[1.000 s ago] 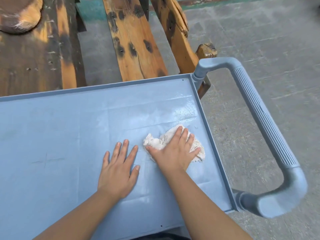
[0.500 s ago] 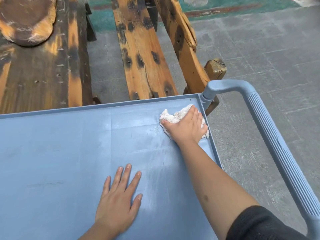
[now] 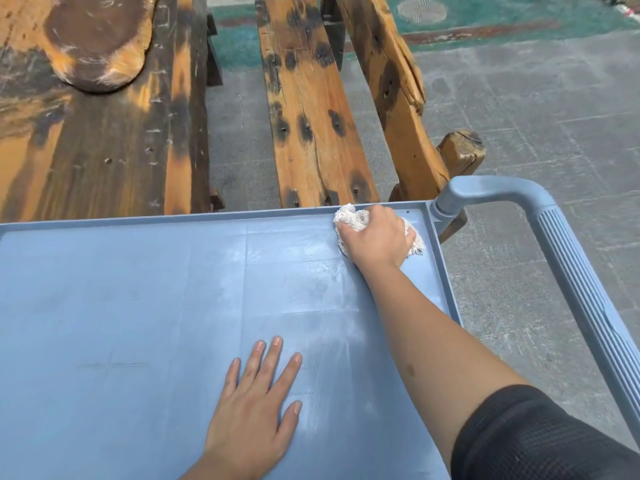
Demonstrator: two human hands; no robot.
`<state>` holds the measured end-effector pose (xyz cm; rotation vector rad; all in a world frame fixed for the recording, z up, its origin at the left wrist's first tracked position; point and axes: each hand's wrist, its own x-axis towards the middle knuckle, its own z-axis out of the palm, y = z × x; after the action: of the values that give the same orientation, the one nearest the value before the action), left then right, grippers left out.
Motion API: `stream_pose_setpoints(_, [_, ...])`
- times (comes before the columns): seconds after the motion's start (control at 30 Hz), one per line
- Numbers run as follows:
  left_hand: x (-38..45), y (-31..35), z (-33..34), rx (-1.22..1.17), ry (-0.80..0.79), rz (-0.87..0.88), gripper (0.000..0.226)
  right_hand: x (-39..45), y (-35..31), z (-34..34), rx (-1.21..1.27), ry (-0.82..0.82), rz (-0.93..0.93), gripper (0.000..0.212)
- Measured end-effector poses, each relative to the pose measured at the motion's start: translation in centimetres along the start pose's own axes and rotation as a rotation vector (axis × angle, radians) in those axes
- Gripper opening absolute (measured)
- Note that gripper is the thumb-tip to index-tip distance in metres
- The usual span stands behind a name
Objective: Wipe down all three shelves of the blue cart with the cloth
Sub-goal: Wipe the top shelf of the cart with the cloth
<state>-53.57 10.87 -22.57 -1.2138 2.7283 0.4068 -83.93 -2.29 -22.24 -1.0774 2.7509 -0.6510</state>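
Observation:
The blue cart's top shelf fills the lower left of the view, dusty with pale wipe streaks. A crumpled white cloth lies in the shelf's far right corner, against the raised rim. My right hand is pressed down on it, fingers curled over the cloth, arm stretched out. My left hand rests flat on the shelf near the front, fingers spread, holding nothing. The two lower shelves are hidden beneath the top one.
The cart's ribbed blue handle curves along the right side. Beyond the far rim stand a dark wooden table and a wooden bench. Grey paved floor lies to the right.
My right hand has slid the cloth from the shelf's near right area up into the far right corner. My left hand stays flat on the shelf.

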Motion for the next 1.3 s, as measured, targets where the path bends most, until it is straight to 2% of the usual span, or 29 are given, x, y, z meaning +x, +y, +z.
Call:
stream_pose_setpoints(0.1, [-0.1,0.0,-0.1,0.016,-0.009,0.003,0.064,-0.4,-1.5,0.8,0.015,-0.105,-0.191,0.038])
stream_pose_setpoints(0.23, [0.0,0.1,-0.1,0.016,-0.009,-0.002,0.064,-1.5,-3.7,1.0,0.017,-0.403,-0.582,0.045])
stream_pose_setpoints(0.3, [0.0,0.1,0.0,0.013,-0.004,0.005,0.066,-2.2,-3.4,-0.3,-0.001,-0.553,-0.711,0.045])
stream_pose_setpoints(0.53, [-0.2,0.1,0.0,-0.037,0.032,-0.027,0.071,-9.9,1.7,-7.7,-0.082,-1.114,-0.767,0.04])
stream_pose_setpoints(0.63, [-0.3,0.3,-0.4,-0.031,0.015,-0.036,0.071,-12.7,3.4,-10.1,-0.035,-1.226,-0.694,0.039])
stream_pose_setpoints(0.67, [-0.3,0.3,-0.4,-0.033,0.016,-0.041,0.071,-12.8,3.9,-10.7,0.054,-1.211,-0.624,0.036])
stream_pose_setpoints(0.73, [-0.2,0.4,-0.5,-0.035,0.009,-0.047,0.071,-11.8,4.2,-11.5,0.315,-1.064,-0.438,0.029])
stream_pose_setpoints(0.8, [-0.3,0.3,-0.4,-0.03,0.016,-0.05,0.071,-9.6,4.0,-11.4,0.541,-0.82,-0.245,0.025])
stream_pose_setpoints(0.87, [-0.2,0.2,-0.2,-0.033,0.021,-0.051,0.071,-6.6,3.2,-10.3,0.667,-0.571,-0.062,0.022])
stream_pose_setpoints(0.9, [-0.2,0.2,-0.1,-0.035,0.023,-0.05,0.071,-5.0,2.8,-9.6,0.709,-0.488,0.012,0.024])
stream_pose_setpoints(0.97, [-0.1,0.2,0.1,-0.039,0.031,-0.052,0.071,-2.4,1.9,-8.1,0.76,-0.449,0.122,0.043])
stream_pose_setpoints(1.03, [-0.1,0.1,0.3,-0.043,0.031,-0.05,0.071,-1.0,0.9,-6.3,0.641,-0.48,0.149,0.069])
stream_pose_setpoints(1.1, [0.0,0.0,0.5,-0.029,0.04,-0.045,0.071,-0.7,-0.2,-4.4,0.377,-0.477,0.094,0.082])
stream_pose_setpoints(1.23, [0.0,-0.1,0.9,-0.028,0.054,-0.036,0.071,-2.5,-3.2,-0.6,0.058,-0.402,0.025,0.085])
stream_pose_setpoints(1.3, [0.0,-0.2,1.1,-0.037,0.068,-0.038,0.072,-3.7,-4.0,0.8,-0.067,-0.383,-0.106,0.082])
